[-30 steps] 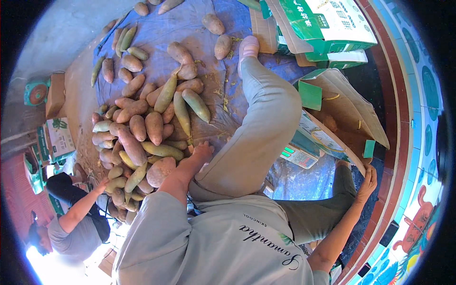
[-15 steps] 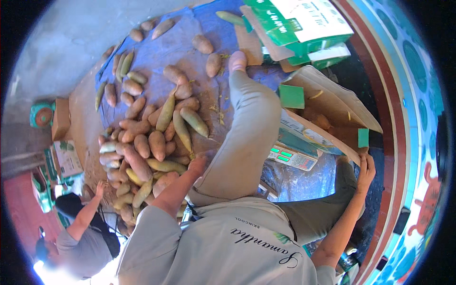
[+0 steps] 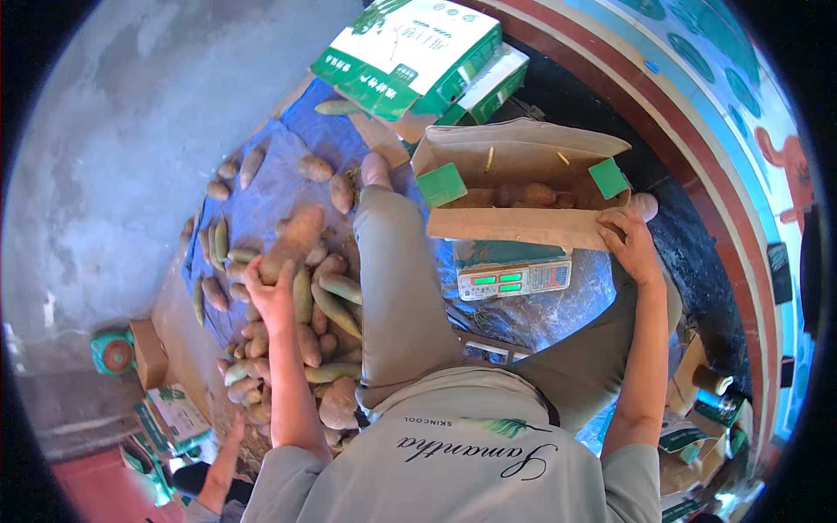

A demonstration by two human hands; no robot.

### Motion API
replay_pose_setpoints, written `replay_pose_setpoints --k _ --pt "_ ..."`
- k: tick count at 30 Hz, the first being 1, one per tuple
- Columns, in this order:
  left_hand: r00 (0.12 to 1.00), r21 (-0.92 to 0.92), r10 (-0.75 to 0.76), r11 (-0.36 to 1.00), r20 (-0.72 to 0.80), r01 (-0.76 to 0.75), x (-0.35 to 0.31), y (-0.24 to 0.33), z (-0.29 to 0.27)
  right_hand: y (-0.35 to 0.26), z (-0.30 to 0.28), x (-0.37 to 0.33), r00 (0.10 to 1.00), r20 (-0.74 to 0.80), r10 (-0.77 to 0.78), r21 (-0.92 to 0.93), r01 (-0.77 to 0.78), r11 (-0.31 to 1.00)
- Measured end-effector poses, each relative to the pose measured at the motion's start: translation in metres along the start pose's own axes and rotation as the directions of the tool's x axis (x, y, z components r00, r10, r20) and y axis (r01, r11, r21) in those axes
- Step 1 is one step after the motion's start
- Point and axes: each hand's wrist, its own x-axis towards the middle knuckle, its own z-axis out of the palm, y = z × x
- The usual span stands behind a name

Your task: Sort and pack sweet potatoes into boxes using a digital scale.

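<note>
- A blue tarp [image 3: 281,187] covered much of the floor, bending toward the upper left.
- A heap of root vegetables [image 3: 309,344], brown and green ones mixed, lay beside the person's left leg, with several strays scattered farther up the tarp.
- An open cardboard carton [image 3: 514,225] stood to the right of that leg, its mouth facing up toward the camera.
- A green-and-white printed carton [image 3: 418,44] sat beyond the open one.
- A digital scale [image 3: 514,277] with lit green displays showed just below the open carton; whether the carton rested on it could not be told.
- A co-worker's forearm [image 3: 222,462] reached in at the lower left, near the heap.
- A big brown root vegetable [image 3: 292,240] was up over the heap, clasped in the person's left hand [image 3: 275,292], fingers and thumb spread around its near end.
- The right hand [image 3: 629,244], well apart from the left, gripped the near edge of the open carton at its right corner.
- A smaller brown root [image 3: 523,193] lay inside the open carton.
- Two green tabs [image 3: 442,185] marked the carton's ends.
</note>
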Motion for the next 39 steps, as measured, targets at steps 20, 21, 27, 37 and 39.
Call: replay_pose_setpoints --k 20,21,27,37,39 --pt "0.521 -0.140 0.681 0.666 0.514 -0.732 -0.039 0.209 0.166 0.006 0.001 -0.002 0.998 -0.011 -0.063 0.005 0.063 0.998" --pt "0.528 -0.136 0.675 0.673 0.515 -0.727 -0.039 0.207 0.170 0.005 0.000 -0.001 0.998 -0.002 -0.067 0.006 0.067 0.998" --pt "0.615 -0.309 0.735 0.679 0.287 -0.666 -0.026 0.190 0.141 0.000 -0.002 0.004 0.994 0.043 -0.096 -0.002 0.096 0.995" --pt "0.905 -0.093 0.354 0.935 0.235 -0.341 -0.011 0.065 0.052 0.001 -0.001 0.006 0.999 0.048 -0.024 0.020 0.023 1.000" --pt "0.917 0.017 0.301 0.949 0.261 -0.316 -0.018 0.015 0.048 -0.001 0.000 0.009 0.998 0.063 -0.021 0.034 0.019 0.999"
